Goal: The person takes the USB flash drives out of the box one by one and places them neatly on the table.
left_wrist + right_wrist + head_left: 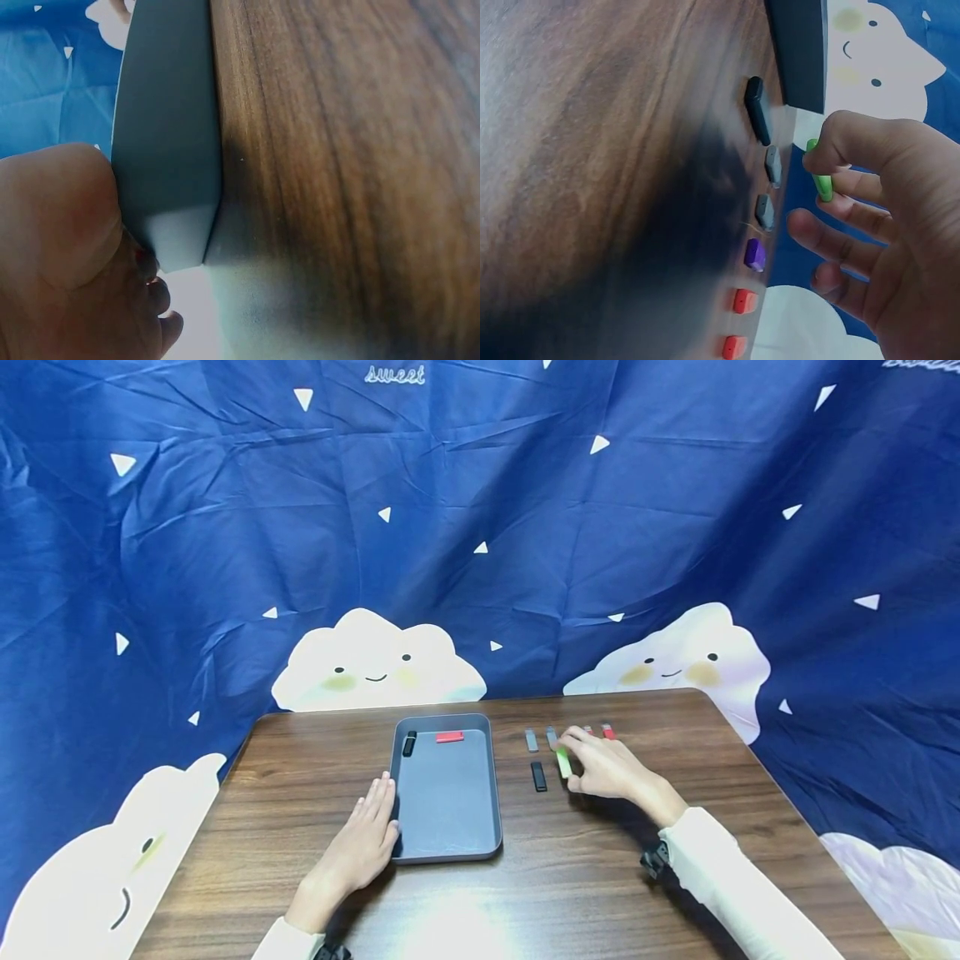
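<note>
My right hand (611,768) pinches a green USB stick (563,763) between thumb and fingers. In the right wrist view the green stick (823,184) is held off the wood, beside a row of other sticks. My left hand (356,843) lies with fingers straight along the left side of a grey tray (450,810), touching its wall. Inside the tray, at the far end, are a black USB stick (409,744) and a red one (450,737).
Right of the tray lie a black stick (538,776) and two grey sticks (532,740). A purple stick (754,255) and two red sticks (744,301) continue the row, partly behind my right hand in the head view. A blue curtain (450,527) hangs behind the wooden table (570,893).
</note>
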`<state>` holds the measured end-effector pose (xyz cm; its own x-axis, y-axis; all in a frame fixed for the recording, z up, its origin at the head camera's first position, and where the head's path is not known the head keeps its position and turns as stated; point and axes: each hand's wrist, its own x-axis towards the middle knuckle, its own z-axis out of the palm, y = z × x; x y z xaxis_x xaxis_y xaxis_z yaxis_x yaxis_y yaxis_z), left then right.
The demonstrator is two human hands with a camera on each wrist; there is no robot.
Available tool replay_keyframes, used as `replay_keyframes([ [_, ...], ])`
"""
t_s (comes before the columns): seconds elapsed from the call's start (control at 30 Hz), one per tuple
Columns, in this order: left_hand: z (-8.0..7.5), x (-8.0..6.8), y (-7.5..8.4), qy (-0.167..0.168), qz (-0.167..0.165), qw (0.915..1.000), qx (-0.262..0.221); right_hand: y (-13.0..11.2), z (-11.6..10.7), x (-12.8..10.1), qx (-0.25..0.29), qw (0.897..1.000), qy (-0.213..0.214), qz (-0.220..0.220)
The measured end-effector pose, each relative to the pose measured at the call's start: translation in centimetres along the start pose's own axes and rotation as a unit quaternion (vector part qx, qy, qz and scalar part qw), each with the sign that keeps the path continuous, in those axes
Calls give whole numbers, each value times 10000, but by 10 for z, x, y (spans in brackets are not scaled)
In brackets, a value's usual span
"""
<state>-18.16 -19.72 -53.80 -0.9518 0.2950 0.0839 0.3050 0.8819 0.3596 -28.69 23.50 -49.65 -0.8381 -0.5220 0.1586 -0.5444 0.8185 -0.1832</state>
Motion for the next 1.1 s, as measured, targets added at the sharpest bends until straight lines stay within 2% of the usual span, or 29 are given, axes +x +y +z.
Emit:
replay_keyframes([
  [0.57, -1, 0, 1, 8, 4, 10000, 0, 7, 16, -3, 251, 9995, -158, 56],
  [0.87, 6, 0, -5, 414, 257, 9986, -184, 8, 20, -3, 220, 9995, -210, -15],
  [1.1, 0, 0, 1, 39, -10, 10000, -34, 11, 24, -3, 156, 9997, -198, -32],
])
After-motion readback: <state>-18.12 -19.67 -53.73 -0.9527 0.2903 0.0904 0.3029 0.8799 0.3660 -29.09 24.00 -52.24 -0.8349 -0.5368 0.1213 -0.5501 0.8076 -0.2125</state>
